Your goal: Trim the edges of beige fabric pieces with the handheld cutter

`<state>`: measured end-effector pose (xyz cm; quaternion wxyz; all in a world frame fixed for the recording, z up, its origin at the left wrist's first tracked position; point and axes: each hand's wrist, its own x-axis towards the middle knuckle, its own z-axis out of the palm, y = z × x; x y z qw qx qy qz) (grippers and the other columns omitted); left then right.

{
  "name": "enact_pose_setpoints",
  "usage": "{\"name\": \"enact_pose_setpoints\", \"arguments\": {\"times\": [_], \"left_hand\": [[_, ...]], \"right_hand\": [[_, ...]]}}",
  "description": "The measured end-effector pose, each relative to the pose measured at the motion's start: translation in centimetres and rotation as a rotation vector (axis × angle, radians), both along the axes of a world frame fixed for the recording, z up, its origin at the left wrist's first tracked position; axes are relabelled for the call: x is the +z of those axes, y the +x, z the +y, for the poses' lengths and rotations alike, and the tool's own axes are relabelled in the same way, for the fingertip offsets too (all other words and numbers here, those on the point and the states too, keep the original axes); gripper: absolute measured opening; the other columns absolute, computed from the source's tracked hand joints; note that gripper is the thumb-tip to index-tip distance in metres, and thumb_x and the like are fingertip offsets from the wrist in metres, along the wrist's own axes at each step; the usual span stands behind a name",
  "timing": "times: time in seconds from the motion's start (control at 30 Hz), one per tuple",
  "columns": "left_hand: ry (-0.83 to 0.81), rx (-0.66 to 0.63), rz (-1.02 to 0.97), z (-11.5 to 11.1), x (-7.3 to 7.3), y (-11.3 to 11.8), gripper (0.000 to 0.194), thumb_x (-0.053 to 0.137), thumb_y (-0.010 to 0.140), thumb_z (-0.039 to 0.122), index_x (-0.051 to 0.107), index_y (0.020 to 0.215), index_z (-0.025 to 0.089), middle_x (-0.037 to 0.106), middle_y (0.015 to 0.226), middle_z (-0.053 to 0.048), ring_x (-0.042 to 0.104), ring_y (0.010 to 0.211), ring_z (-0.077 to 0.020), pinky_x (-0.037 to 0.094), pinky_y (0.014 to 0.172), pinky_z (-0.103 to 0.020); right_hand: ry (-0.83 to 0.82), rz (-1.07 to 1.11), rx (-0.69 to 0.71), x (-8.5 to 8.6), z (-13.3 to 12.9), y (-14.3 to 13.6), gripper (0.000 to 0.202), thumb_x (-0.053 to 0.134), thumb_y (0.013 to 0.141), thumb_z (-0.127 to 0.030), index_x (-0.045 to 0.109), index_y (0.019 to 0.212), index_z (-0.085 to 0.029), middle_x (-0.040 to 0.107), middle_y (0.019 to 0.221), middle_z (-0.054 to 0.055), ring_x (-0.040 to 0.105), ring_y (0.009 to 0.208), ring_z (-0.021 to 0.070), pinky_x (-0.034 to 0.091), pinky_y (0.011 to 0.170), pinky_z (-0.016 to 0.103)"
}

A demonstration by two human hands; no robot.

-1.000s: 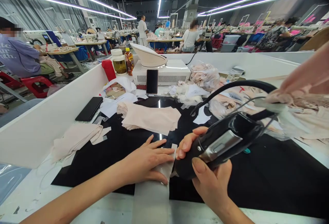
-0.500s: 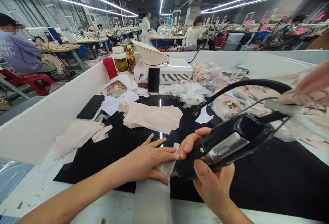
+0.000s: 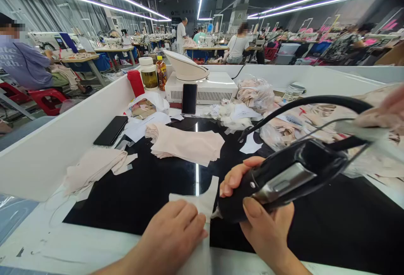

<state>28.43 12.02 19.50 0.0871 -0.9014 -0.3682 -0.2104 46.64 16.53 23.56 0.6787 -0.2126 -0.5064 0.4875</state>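
Observation:
My right hand (image 3: 265, 228) is wrapped around a black hand-held corded tool (image 3: 280, 182) with a silver side lever. The tool's small metal tip (image 3: 216, 213) points left and meets the right edge of a pale fabric piece (image 3: 206, 201). My left hand (image 3: 175, 235) lies on this fabric just left of the tip, its fingers curled and pressed together on it. Part of the cloth is hidden under that hand. The piece runs toward me over the front edge of a black board (image 3: 142, 203).
Behind lie a stack of beige fabric pieces (image 3: 189, 142), a phone (image 3: 111, 131), an upright phone (image 3: 189, 99) and a white machine box (image 3: 202, 87). Bagged fabric (image 3: 255, 94) is at right. The tool's black cable (image 3: 309, 100) arches toward a blurred pinkish shape I cannot identify.
My left hand has drawn back toward me, its spread fingers now curled on the fabric, uncovering the cloth's curved far end. The tool has shifted slightly right.

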Motion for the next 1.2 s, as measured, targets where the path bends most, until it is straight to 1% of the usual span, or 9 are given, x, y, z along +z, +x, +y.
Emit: {"name": "enact_pose_setpoints", "arguments": {"times": [0.07,0.2,0.3,0.4,0.57,0.67,0.83,1.03,1.2], "left_hand": [[0.040,0.003,0.036,-1.2,-1.1,0.3,0.023,0.042,0.108,0.014,0.061,0.096,0.017,0.059,0.077,-0.001,0.057,0.064,-0.0192,0.044,0.057,-0.034],[-0.057,0.069,0.109,-1.2,-2.3,0.1,0.015,0.051,0.102,0.014,0.061,0.113,0.014,0.064,0.091,-0.005,0.064,0.080,-0.0233,0.050,0.066,-0.035],[-0.179,0.053,0.077,-0.2,-1.5,-1.0,0.027,0.058,0.097,0.008,0.060,0.123,0.016,0.067,0.104,-0.005,0.065,0.091,-0.0232,0.055,0.081,-0.037],[-0.291,-0.051,0.043,1.4,-0.1,-2.7,0.037,0.056,0.096,0.000,0.061,0.125,0.022,0.068,0.122,-0.004,0.065,0.110,-0.0208,0.050,0.103,-0.038],[-0.278,-0.255,0.058,3.7,1.3,-5.0,0.030,0.055,0.101,0.001,0.066,0.116,0.024,0.071,0.130,-0.001,0.061,0.130,-0.0194,0.038,0.121,-0.040],[-0.268,-0.257,0.034,4.0,1.4,-4.8,0.036,0.054,0.095,-0.002,0.065,0.119,0.021,0.072,0.126,-0.003,0.064,0.124,-0.0199,0.045,0.116,-0.037],[-0.258,-0.066,-0.005,3.6,0.5,-2.9,0.040,0.056,0.089,-0.004,0.062,0.123,0.016,0.069,0.115,-0.007,0.065,0.104,-0.0205,0.058,0.090,-0.030],[-0.228,-0.067,0.029,4.0,-0.9,-2.2,0.030,0.054,0.096,0.001,0.062,0.120,0.017,0.068,0.113,-0.008,0.065,0.107,-0.0206,0.058,0.092,-0.030],[-0.248,-0.114,-0.016,4.1,-0.7,-2.7,0.028,0.056,0.097,0.002,0.063,0.120,0.017,0.068,0.115,-0.007,0.065,0.108,-0.0195,0.058,0.093,-0.029]], "right_hand": [[0.004,0.009,-0.025,0.2,0.5,0.4,0.036,0.082,0.089,-0.037,0.064,0.119,-0.030,0.065,0.086,-0.002,0.063,0.071,0.0139,0.057,0.065,0.028],[-0.006,0.008,-0.105,1.0,1.6,1.3,0.033,0.083,0.088,-0.035,0.066,0.116,-0.030,0.065,0.085,-0.002,0.063,0.071,0.0140,0.058,0.067,0.029],[-0.022,0.024,-0.150,1.4,2.3,1.7,0.033,0.084,0.085,-0.035,0.068,0.113,-0.029,0.065,0.083,-0.002,0.063,0.068,0.0139,0.058,0.065,0.029],[-0.022,0.021,-0.170,1.3,2.5,1.9,0.035,0.086,0.083,-0.036,0.068,0.112,-0.028,0.066,0.083,-0.002,0.063,0.068,0.0144,0.058,0.065,0.030],[-0.029,-0.034,-0.149,0.7,2.3,2.4,0.033,0.083,0.087,-0.035,0.066,0.115,-0.029,0.065,0.084,-0.001,0.063,0.070,0.0158,0.058,0.066,0.032],[-0.024,-0.052,-0.137,0.4,2.2,2.5,0.033,0.082,0.088,-0.035,0.066,0.115,-0.029,0.064,0.085,-0.001,0.063,0.070,0.0161,0.058,0.066,0.033],[-0.020,-0.086,-0.142,0.2,2.2,2.9,0.033,0.081,0.088,-0.037,0.065,0.115,-0.027,0.064,0.084,0.000,0.063,0.070,0.0170,0.058,0.065,0.034],[-0.018,-0.106,-0.117,-0.2,2.5,3.5,0.033,0.081,0.088,-0.035,0.065,0.116,-0.028,0.064,0.084,0.001,0.063,0.070,0.0170,0.060,0.064,0.033],[-0.020,-0.117,-0.137,0.0,1.7,4.2,0.032,0.081,0.088,-0.036,0.066,0.115,-0.028,0.063,0.081,0.001,0.062,0.069,0.0175,0.061,0.062,0.033]]}}
